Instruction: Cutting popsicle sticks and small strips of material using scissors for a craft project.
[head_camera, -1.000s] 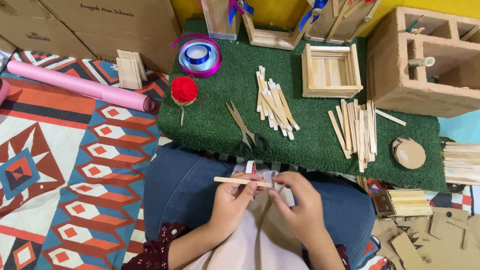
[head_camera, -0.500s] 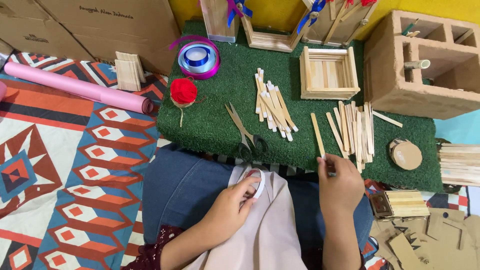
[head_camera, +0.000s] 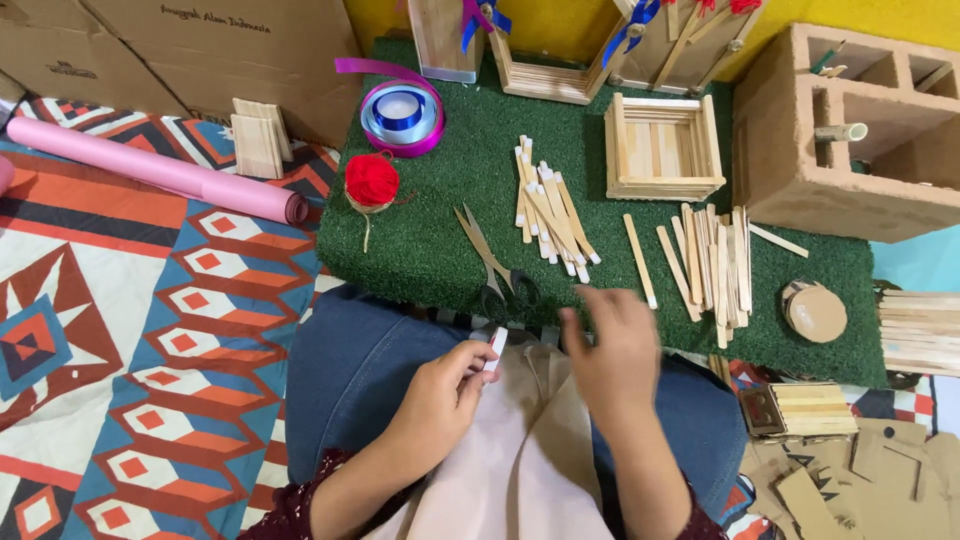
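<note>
- The left hand (head_camera: 440, 395) holds a small white tube-shaped thing (head_camera: 495, 347) between thumb and fingertips, over the lap, just before the front edge of the green artificial-grass mat (head_camera: 430, 240).
- The right hand (head_camera: 615, 345) is blurred; it hovers at the mat's front edge with fingers loosely spread, and I cannot tell if it holds something.
- A single flat wooden stick (head_camera: 640, 260) lies just beyond the right hand.
- Metal scissors (head_camera: 495, 265) lie near the front edge, beside a pile of white-tipped wooden sticks (head_camera: 548, 210).
</note>
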